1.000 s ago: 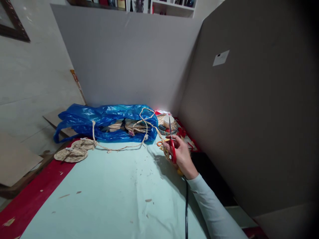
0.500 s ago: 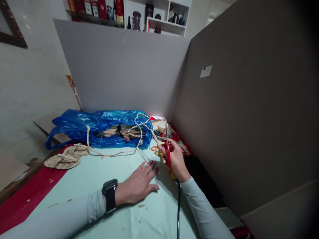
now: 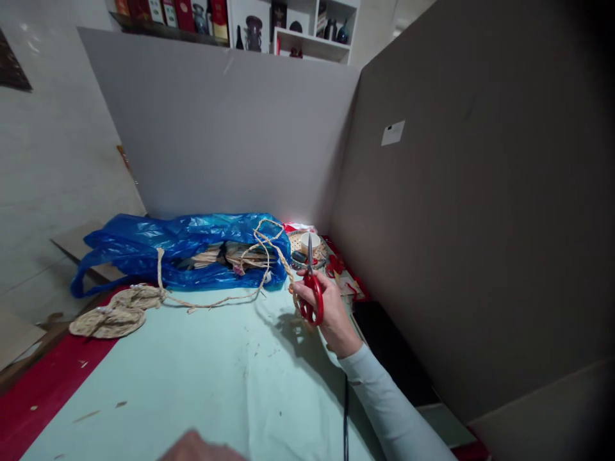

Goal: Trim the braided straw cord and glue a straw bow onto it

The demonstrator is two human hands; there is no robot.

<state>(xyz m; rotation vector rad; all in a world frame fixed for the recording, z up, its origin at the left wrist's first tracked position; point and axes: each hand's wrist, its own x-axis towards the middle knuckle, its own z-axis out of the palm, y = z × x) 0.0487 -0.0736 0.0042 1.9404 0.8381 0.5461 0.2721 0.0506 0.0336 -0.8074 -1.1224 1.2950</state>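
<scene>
My right hand (image 3: pixel 327 307) is closed round the red handles of a pair of scissors (image 3: pixel 311 288), whose blades point up and away. A braided straw rope (image 3: pixel 269 246) runs from beside that hand over a blue plastic bag (image 3: pixel 177 246) and on to flat woven straw pieces (image 3: pixel 113 314) at the left. Only a sliver of my left hand (image 3: pixel 199 448) shows at the bottom edge, and its fingers are hidden. A black cable (image 3: pixel 344 416) runs under my right forearm.
A pale green cloth (image 3: pixel 216 378) covers the table over a red mat (image 3: pixel 43 390). Grey boards (image 3: pixel 230 128) wall the back and right. A small woven basket (image 3: pixel 307 246) with a white roll stands in the corner. Shelves with bottles rise behind.
My left hand, flat on the cloth half a second ago, has pulled back to the bottom edge. The scissors have tipped slightly in my right hand, which stays in place.
</scene>
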